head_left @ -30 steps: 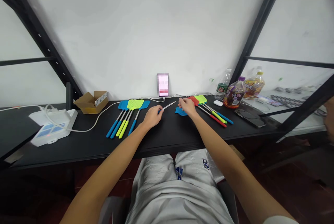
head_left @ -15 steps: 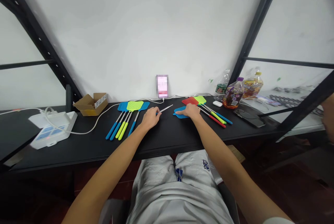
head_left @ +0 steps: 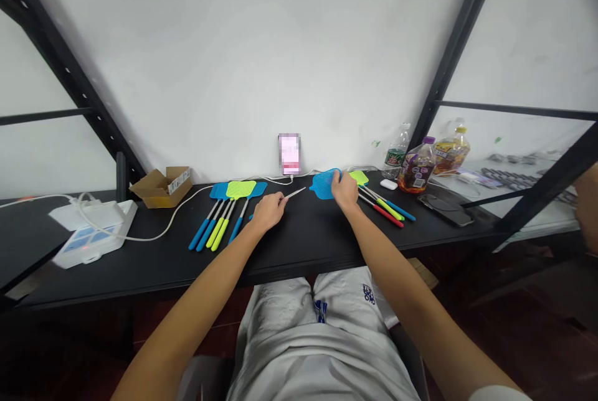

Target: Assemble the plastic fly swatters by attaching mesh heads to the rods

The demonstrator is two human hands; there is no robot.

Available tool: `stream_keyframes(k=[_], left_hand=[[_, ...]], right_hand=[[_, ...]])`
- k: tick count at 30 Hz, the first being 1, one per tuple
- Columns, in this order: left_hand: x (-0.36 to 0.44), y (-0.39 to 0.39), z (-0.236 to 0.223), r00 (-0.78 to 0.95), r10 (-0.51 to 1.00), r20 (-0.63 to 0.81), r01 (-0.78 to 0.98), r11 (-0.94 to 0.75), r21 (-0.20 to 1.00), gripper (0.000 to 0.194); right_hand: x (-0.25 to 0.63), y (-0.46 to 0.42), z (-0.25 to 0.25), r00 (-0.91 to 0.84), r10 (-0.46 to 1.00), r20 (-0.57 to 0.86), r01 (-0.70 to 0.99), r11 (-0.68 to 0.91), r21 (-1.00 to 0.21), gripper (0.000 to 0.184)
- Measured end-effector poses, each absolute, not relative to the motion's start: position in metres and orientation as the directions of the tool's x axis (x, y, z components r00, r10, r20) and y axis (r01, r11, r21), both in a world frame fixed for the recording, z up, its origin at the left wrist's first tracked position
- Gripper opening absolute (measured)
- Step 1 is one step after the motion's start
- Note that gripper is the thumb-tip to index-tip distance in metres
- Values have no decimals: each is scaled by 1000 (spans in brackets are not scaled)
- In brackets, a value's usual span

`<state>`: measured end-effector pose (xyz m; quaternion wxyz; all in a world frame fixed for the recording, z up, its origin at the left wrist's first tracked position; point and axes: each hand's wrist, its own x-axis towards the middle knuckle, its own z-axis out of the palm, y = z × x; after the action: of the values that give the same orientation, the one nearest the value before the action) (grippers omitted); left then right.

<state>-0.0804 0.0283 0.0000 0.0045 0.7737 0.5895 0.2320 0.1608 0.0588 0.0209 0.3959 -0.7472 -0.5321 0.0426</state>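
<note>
My left hand (head_left: 270, 210) is closed around a fly swatter handle (head_left: 297, 192); its thin metal rod points right and a bit of blue grip shows below the palm. In my right hand (head_left: 344, 190) is a loose blue fly swatter head (head_left: 322, 185), pinched at its right edge and tilted up off the table. A gap separates the rod's tip from the head. Left of my hands lie several blue and green fly swatters (head_left: 241, 188) side by side. Beyond my right hand lie a red, a green and a blue swatter (head_left: 359, 177); the red head is mostly hidden.
A phone (head_left: 290, 155) leans on the wall with a cable. To the left are an open cardboard box (head_left: 161, 189) and a white power strip (head_left: 96, 236). Bottles (head_left: 417, 167), a white earphone case (head_left: 389, 184) and a dark phone (head_left: 446, 210) stand or lie right.
My right hand has lifted the blue swatter head off the table and tilted it up. My left hand has shifted slightly left and down with the handle.
</note>
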Motion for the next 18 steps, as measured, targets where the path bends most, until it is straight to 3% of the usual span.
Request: stream_keyframes(k=[18], left_hand=[[-79,23,4,293,876,382,871,-410,271,35]], right_hand=[[163,61,20,456,815,357,750,-136,-648,54]])
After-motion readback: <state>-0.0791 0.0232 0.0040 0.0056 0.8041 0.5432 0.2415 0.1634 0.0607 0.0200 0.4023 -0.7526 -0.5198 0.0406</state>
